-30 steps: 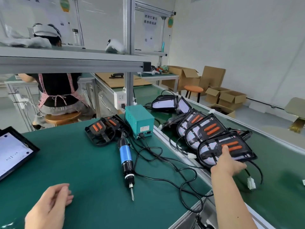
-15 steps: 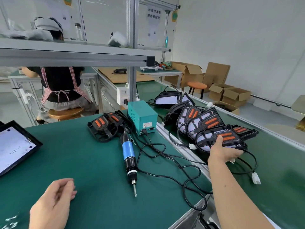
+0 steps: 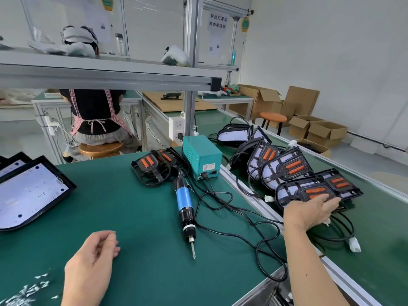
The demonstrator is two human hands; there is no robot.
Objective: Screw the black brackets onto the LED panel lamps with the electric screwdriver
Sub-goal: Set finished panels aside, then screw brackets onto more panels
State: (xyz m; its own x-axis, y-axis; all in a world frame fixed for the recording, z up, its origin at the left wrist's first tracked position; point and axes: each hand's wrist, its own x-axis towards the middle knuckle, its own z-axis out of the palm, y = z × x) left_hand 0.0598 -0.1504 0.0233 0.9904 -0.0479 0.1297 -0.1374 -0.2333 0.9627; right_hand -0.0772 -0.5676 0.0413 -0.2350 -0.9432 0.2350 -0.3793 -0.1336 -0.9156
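My right hand point(image 3: 309, 212) reaches across to the conveyor belt point(image 3: 382, 235) and holds the near edge of an LED panel lamp point(image 3: 294, 192) with a black bracket and orange pads, fingers spread on top. More bracketed lamps point(image 3: 286, 166) lean in a row behind it. The blue-and-black electric screwdriver point(image 3: 184, 200) lies on the green mat, tip toward me. My left hand point(image 3: 92, 268) rests on the mat, loosely curled and holding nothing. Loose black brackets point(image 3: 154, 166) are stacked near the back. Bare LED panels point(image 3: 28, 191) lie at the left edge.
A teal power box point(image 3: 202, 156) stands behind the screwdriver, its black cables point(image 3: 231, 206) looping over the mat to the table's right edge. Loose screws point(image 3: 28, 290) lie at the bottom left. An aluminium shelf frame hangs overhead. A person sits at the bench behind.
My right hand has laid the tilted lamp down flatter on the belt and slid it right. The view has shifted left and down. My left hand and the screwdriver stay put.
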